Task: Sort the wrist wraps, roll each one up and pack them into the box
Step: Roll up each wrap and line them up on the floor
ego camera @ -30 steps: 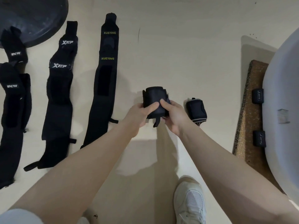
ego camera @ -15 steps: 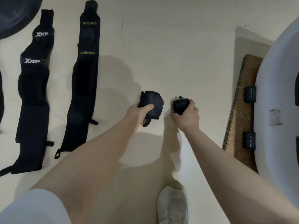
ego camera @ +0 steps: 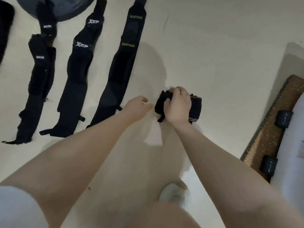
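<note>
— Hard to make out? Blurred white print on the leftmost black flat wrist wrap [ego camera: 40,76]; dark round disc [ego camera: 54,9] cut off above.
— Grips? Right hand [ego camera: 178,106] curled over two black rolled wrist wraps [ego camera: 195,104] on the pale floor [ego camera: 213,55]; left hand [ego camera: 137,106] loose beside, holding nothing.
— Box? Could not tell; white rounded tub [ego camera: 291,153] cut off at right.

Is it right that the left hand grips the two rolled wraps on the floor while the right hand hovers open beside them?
Not quite: the hands are swapped. In the head view the right hand grips the two rolled wraps on the floor, while the left hand hovers open beside them.
</note>
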`<state>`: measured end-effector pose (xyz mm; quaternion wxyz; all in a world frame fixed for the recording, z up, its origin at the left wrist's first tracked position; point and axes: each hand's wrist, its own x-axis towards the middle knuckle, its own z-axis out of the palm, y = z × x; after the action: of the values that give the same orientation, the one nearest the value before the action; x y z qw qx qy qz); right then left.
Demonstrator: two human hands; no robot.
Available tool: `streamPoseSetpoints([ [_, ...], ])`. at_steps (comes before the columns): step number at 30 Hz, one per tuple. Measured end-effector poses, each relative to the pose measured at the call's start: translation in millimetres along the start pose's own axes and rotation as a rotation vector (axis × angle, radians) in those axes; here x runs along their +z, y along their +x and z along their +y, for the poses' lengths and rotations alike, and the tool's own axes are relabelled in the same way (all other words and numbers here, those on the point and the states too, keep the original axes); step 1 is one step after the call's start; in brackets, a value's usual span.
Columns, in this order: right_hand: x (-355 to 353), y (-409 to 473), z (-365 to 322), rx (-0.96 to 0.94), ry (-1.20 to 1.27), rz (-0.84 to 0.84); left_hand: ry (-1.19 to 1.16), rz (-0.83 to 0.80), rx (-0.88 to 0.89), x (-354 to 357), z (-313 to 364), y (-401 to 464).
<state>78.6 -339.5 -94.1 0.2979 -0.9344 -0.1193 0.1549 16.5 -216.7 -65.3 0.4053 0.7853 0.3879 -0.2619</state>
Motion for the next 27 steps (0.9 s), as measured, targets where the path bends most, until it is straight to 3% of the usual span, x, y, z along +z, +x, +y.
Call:
streamPoseSetpoints([
  [3,14.6,-3.2,-37.3,-0.103,0.076,-0.261,0.059,0.034,0.032,-34.2,-23.4,3.7],
  [7,59.4,-17.7,-73.9,-0.132,-0.118,-0.635,0.189,0.076,0.083,-78.6,-80.3,19.1],
  [9,78.6,-24.2,-95.0,-0.074,-0.14,-0.708,0.177,0.088,0.067,-96.4,-108.8,32.1],
  [13,116.0,-29.2,-122.9,0.256,0.199,-0.62,0.177,-0.047,0.032,-111.7,-148.9,56.1],
  [18,142.6,-43.0,-149.7,0.611,0.703,-0.397,-0.01,-0.266,0.027,-116.7,-169.3,57.9],
  [21,152.0,-51.5,-166.7,0.668,0.93,-0.357,-0.14,-0.409,0.065,-127.4,-173.1,52.8],
  [24,158.3,-54.0,-187.6,0.657,0.853,-0.342,-0.247,-0.479,0.054,-139.8,-171.5,46.5],
  [27,159.6,-52.3,-201.2,0.631,0.84,-0.323,-0.6,-0.52,-0.023,-147.7,-174.5,45.3],
])
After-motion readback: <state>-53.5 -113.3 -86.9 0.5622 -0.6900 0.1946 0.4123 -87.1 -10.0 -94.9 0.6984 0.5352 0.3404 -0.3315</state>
